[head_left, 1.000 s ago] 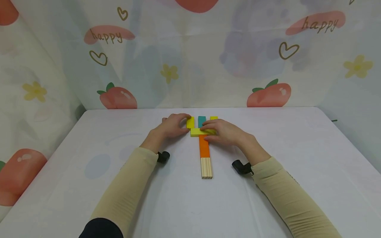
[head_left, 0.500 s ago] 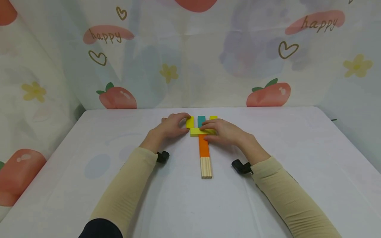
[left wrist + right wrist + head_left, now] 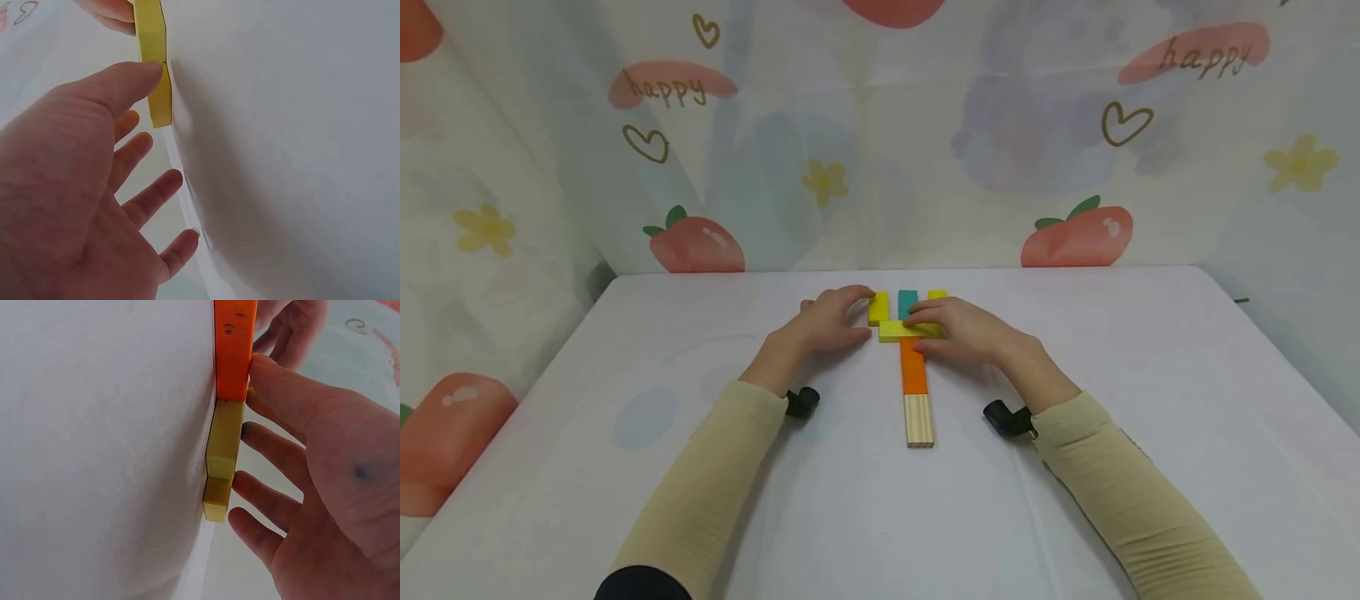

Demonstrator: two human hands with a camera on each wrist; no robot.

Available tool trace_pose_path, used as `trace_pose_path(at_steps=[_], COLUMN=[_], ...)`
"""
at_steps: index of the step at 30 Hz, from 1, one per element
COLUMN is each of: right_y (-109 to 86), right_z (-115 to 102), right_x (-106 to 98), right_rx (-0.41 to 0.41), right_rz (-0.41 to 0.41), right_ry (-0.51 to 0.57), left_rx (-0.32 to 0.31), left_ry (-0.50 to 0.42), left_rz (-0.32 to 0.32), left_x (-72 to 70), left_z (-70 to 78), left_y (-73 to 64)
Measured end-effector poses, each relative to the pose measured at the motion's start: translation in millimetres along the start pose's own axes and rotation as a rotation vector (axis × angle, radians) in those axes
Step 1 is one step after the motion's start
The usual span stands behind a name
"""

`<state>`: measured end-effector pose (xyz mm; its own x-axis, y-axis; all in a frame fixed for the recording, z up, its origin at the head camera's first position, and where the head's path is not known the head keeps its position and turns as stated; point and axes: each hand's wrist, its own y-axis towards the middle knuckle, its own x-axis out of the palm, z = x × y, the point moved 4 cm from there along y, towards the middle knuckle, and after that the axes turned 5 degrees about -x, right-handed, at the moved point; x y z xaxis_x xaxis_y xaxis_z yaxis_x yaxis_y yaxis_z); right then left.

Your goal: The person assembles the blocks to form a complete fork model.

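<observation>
Wooden blocks lie flat on the table in a trident-like shape. A plain wood block (image 3: 919, 421) is nearest me, with an orange block (image 3: 913, 368) end to end beyond it. Across the orange one's far end lies a yellow-green block (image 3: 891, 332). Beyond that stand a left yellow block (image 3: 878, 309), a teal block (image 3: 907, 303) and a right yellow block (image 3: 937, 294), partly hidden. My left hand (image 3: 826, 323) is just left of the left yellow block, fingers spread. My right hand (image 3: 967, 333) rests on the crosswise block, its thumb (image 3: 284, 387) against the orange block.
A white cloth covers the table (image 3: 850, 517), whose far edge runs just behind the blocks. A patterned curtain (image 3: 880, 167) hangs behind it. Black wrist cameras (image 3: 803, 402) sit on both wrists.
My left hand has drawn slightly left, away from the left yellow block, over the last half second. The right hand and the blocks keep their places.
</observation>
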<state>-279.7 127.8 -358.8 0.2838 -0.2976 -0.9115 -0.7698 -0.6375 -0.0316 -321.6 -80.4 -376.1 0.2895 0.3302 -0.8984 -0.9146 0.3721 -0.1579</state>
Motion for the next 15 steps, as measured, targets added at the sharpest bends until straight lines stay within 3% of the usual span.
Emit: trace_pose_path(at_steps=[8, 15], right_y=[2.8, 3.4], right_z=[0, 6], right_x=[0, -4], right_rx=[-0.033, -0.007], right_rz=[0.005, 0.027], right_ry=[0.018, 0.056], left_rx=[-0.031, -0.032], left_ry=[-0.018, -0.037], left_rz=[0.036, 0.090], left_x=[-0.9, -2.4], left_z=[-4.7, -5.2], left_y=[-9.4, -15.1])
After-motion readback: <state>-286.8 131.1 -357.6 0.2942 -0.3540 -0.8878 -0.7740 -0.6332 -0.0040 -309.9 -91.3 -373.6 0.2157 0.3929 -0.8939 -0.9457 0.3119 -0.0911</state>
